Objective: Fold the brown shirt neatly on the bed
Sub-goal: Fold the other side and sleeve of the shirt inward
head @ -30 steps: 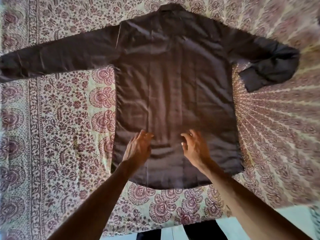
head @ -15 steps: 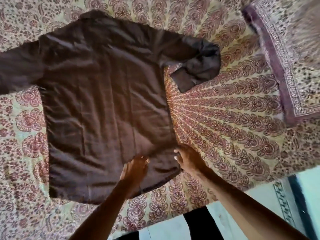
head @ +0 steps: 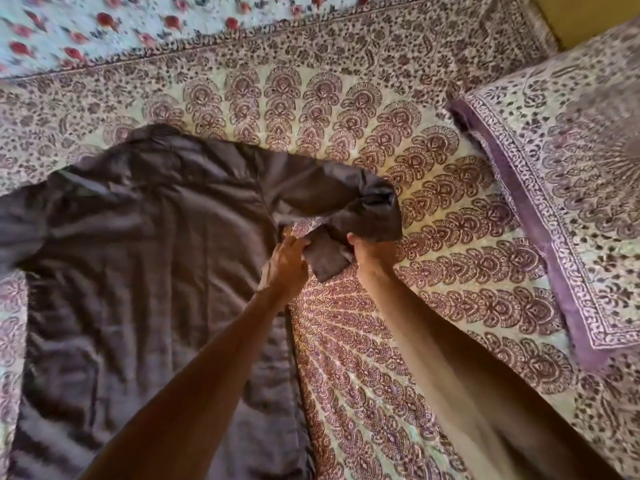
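Observation:
The brown shirt [head: 145,258] lies spread flat on the patterned bed cover [head: 398,306], filling the left half of the view. Its right sleeve [head: 329,192] runs out to the right and doubles back on itself, the cuff end [head: 325,261] pointing down. My left hand [head: 285,263] grips the cuff end from the left. My right hand [head: 367,252] holds the folded sleeve from below at its bend; its fingers are hidden under the cloth. The shirt's left sleeve runs out of view at the left edge.
A pillow [head: 568,188] in matching purple-bordered print lies at the right. A light sheet with red flowers [head: 104,26] runs along the top. A yellow wall [head: 585,12] shows at the top right corner.
Both hands have left the shirt's lower hem and moved up and right to the doubled-back right sleeve, which they now hold. The view has swung to the right and closer.

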